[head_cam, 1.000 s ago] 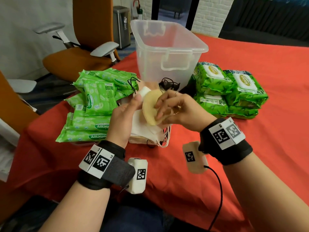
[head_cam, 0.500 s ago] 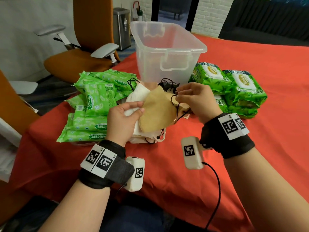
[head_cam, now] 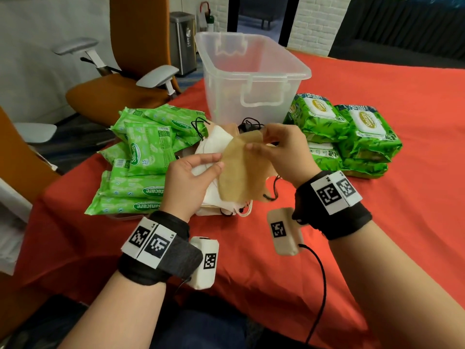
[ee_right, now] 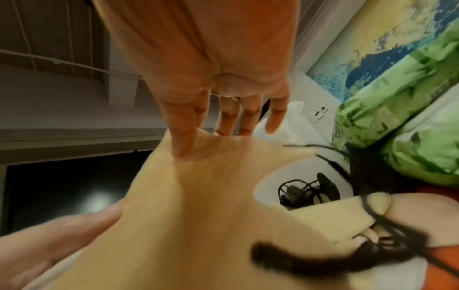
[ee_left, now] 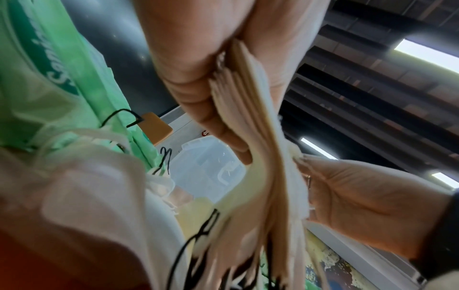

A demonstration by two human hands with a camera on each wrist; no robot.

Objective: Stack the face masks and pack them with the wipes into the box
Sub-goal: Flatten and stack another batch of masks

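Tan mask flat, black loops; left hand, right hand fingers pinching it.

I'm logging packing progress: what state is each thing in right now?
Left hand: grips the stack of face masks.
Right hand: pinches the tan face mask at its top edge.
Clear plastic box: open, upright, looks empty.
Small wipes packs: piled, unpacked.
Large wipes packs: stacked, unpacked.
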